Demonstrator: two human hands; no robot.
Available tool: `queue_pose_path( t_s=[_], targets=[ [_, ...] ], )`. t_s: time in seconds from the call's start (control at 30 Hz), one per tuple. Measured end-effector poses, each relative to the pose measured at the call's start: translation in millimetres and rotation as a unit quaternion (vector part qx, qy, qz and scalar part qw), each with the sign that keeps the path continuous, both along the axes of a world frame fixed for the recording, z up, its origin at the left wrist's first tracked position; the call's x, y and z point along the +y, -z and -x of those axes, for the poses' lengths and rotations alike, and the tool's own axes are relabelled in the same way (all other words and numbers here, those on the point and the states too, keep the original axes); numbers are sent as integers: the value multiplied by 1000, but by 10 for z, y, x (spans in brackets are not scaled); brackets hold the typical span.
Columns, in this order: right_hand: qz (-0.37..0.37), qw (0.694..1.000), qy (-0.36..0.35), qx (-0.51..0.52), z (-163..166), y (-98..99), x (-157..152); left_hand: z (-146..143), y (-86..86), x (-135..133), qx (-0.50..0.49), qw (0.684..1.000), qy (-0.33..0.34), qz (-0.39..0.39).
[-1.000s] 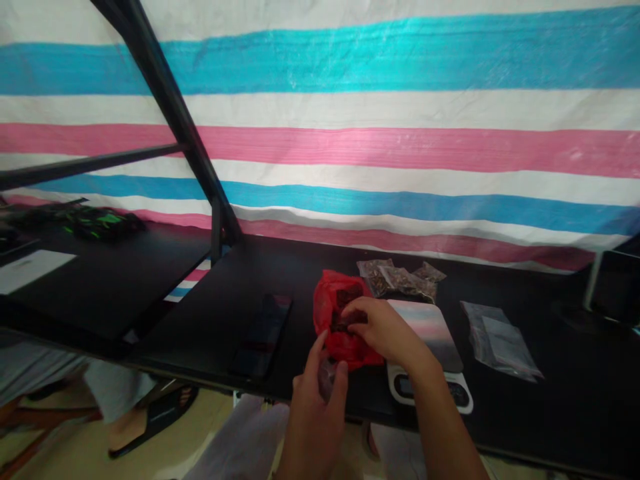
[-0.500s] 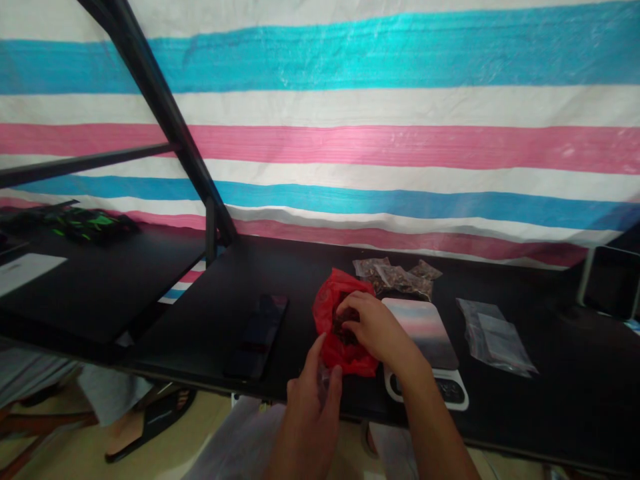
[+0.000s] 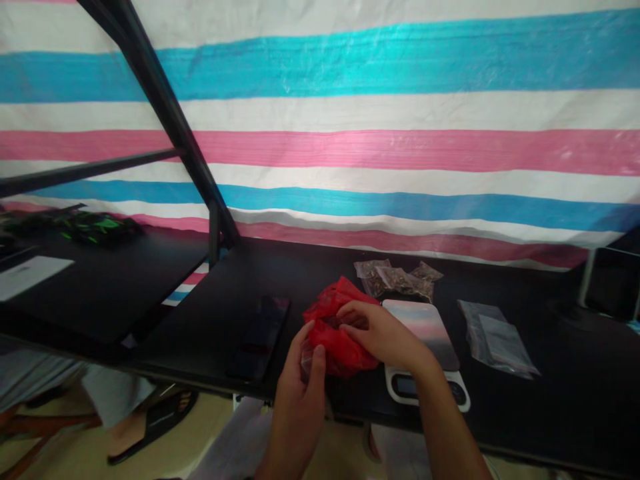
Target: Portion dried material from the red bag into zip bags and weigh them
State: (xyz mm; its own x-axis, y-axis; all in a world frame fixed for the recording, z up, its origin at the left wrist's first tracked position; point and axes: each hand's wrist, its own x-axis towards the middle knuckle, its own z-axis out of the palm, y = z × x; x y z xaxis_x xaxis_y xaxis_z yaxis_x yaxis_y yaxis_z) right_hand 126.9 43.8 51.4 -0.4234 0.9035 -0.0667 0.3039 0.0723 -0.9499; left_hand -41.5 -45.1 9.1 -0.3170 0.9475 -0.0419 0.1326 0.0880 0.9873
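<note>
A red plastic bag [image 3: 350, 357] sits crumpled on the black table, its mouth drawn narrow over dark contents that barely show. My right hand [image 3: 383, 332] is at that mouth, thumb and forefinger closed on the red plastic. On the near left side, my left hand [image 3: 300, 383] pinches a small clear plastic bag [image 3: 306, 360], mostly hidden by the fingers, against the red bag. Just right of the red bag lies a white kitchen scale [image 3: 423, 330], its front partly covered by my right forearm. Behind it are several small clear bags of brown dried bits [image 3: 395, 277].
Flat clear zip bags [image 3: 497, 339] lie right of the scale. A dark phone [image 3: 260, 337] rests on the left of the black table [image 3: 310, 267]. A framed device [image 3: 610, 283] stands far right. A black metal post [image 3: 170, 120] rises at left before striped sheeting; another person's sandalled foot [image 3: 150, 427] shows below.
The red bag's mouth has narrowed and its plastic bunched up, covering the dark contents. My left hand has shifted slightly left; my right fingers are now at the bag's edge. The view tilted slightly.
</note>
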Motion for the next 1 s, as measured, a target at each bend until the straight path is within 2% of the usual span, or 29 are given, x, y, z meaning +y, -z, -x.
queue_pose_path(
  t_s=[0.1, 0.2, 0.33, 0.47, 0.53, 0.6, 0.67, 0.77, 0.87, 1.0],
  targets=[
    [33, 999, 23, 34, -20, -25, 3, 46, 20, 4, 48, 999, 2, -3],
    [50, 998, 34, 21, -55, -23, 14, 70, 38, -19, 124, 992, 17, 1],
    [-21, 994, 88, -58, -53, 78, 81, 79, 16, -35, 237, 970, 44, -19],
    [-123, 968, 166, -140, -6, 163, 151, 73, -33, -53, 330, 938, 51, -92],
    [-137, 965, 172, -140, 10, 150, 145, 62, -31, -95, 376, 920, 65, -88],
    [-124, 975, 141, -119, 26, 114, 112, 45, 0, -161, 407, 906, 104, -56],
    [-107, 984, 104, -96, 53, 88, 73, 29, 47, -232, 414, 899, 141, -28],
    [-116, 986, 84, -90, 119, 98, 43, 18, 104, -304, 407, 903, 140, -3],
    [-155, 979, 78, -110, 188, 134, 50, 17, 129, -306, 376, 917, 130, 10],
    [-175, 978, 57, -99, 256, 146, 56, 14, 179, -237, 287, 949, 130, 7]
  ],
)
